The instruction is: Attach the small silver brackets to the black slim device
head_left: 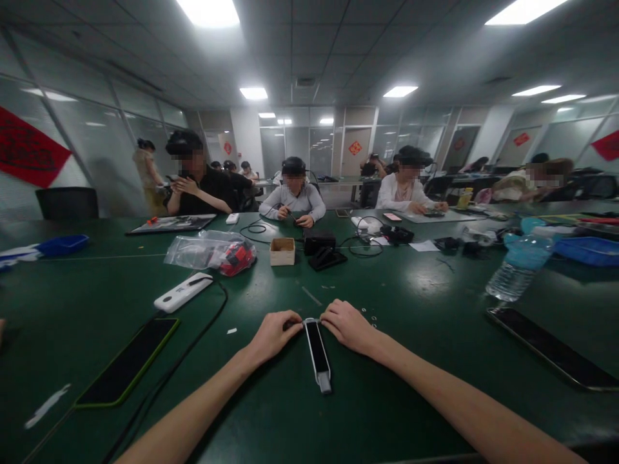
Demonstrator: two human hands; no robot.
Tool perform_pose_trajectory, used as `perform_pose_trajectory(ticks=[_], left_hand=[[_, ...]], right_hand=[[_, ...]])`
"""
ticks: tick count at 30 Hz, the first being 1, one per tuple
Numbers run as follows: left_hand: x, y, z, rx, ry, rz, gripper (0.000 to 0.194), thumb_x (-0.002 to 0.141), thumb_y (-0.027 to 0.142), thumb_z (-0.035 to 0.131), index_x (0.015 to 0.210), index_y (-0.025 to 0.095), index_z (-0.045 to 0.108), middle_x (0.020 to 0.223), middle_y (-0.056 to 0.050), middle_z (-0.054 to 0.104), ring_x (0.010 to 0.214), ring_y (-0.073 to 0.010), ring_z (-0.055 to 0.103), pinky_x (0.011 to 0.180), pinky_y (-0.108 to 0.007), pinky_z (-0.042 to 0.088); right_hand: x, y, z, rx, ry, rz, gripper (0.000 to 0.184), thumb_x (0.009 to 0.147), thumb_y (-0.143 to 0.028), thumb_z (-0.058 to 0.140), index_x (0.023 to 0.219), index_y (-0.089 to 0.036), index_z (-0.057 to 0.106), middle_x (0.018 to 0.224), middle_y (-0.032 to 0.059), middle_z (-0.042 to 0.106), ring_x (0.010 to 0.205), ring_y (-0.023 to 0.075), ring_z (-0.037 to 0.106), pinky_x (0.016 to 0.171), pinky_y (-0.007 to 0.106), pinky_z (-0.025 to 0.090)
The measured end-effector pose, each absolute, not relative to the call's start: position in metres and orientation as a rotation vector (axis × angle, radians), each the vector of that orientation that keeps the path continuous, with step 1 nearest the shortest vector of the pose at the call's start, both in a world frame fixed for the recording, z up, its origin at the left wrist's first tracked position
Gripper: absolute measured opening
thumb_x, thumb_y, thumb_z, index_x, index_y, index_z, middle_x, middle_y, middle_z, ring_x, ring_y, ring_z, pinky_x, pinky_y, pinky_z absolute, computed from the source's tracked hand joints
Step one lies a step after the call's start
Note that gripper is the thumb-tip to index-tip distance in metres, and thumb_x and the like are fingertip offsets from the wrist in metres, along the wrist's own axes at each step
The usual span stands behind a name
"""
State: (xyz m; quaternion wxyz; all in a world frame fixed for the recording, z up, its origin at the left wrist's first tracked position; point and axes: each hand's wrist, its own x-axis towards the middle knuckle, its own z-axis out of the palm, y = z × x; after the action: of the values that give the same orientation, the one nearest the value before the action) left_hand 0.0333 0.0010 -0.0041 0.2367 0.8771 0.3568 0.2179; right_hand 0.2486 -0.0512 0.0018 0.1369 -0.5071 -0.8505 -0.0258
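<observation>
The left hand [273, 336] was curled, its fingers pressed against the upper left edge of a narrow black strip device with a white frame and a grey tip [318, 351]. The right hand [345, 327] was pressed in the same way against the upper right edge, so that the device was gripped between both hands. It lay flat on the dark green bench [411, 406], with its grey tip pointing away from the hands.

To the left, a black tablet with a green rim [126, 362] and a white oblong device with a black cable [182, 292] were placed. Tiny white rings [373, 318] were scattered just beside the right hand.

Farther off, a blue plastic tray [62, 245] was seen at the far left. A clear plastic bag [188, 252] was seen to contain a red and black item [236, 258]. The contents of a small open light-wood box [282, 251] could not be made out. A clear plastic water bottle [518, 267] stood before a second blue plastic tray [587, 251], whose contents could not be told.
</observation>
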Motion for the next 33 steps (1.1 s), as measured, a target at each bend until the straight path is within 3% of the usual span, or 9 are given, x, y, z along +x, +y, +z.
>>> perform_pose_trajectory(ticks=[23,29,33], left_hand=[[0.032,0.008,-0.012,2.534,0.991,0.62,0.018,0.088,0.027,0.053,0.095,0.021,0.067,0.09,-0.001,0.07,0.081,-0.0167,0.063,0.073,-0.025,0.046],[0.03,0.008,-0.015,2.542,1.0,0.613,0.018,0.087,0.028,0.054,0.1,0.021,0.064,0.092,-0.001,0.068,0.078,-0.016,0.061,0.07,-0.025,0.046],[0.031,0.009,-0.016,2.555,1.025,0.599,0.019,0.085,0.029,0.056,0.102,0.021,0.062,0.092,-0.001,0.066,0.076,-0.0164,0.061,0.07,-0.026,0.045]], right_hand=[[0.265,-0.049,0.013,-1.496,-2.467,-0.253,0.024,0.093,-0.025,0.045,0.103,-0.017,0.065,0.097,0.0079,0.064,0.088,0.018,0.054,0.073,0.03,0.04],[0.306,-0.048,0.035,-1.852,-2.323,-0.374,0.022,0.092,-0.022,0.045,0.094,-0.017,0.067,0.094,0.0084,0.065,0.088,0.0195,0.055,0.074,0.029,0.04],[0.327,-0.053,0.044,-2.171,-2.312,-0.143,0.019,0.087,-0.021,0.049,0.087,-0.017,0.068,0.089,0.0092,0.067,0.085,0.0208,0.06,0.069,0.027,0.041]])
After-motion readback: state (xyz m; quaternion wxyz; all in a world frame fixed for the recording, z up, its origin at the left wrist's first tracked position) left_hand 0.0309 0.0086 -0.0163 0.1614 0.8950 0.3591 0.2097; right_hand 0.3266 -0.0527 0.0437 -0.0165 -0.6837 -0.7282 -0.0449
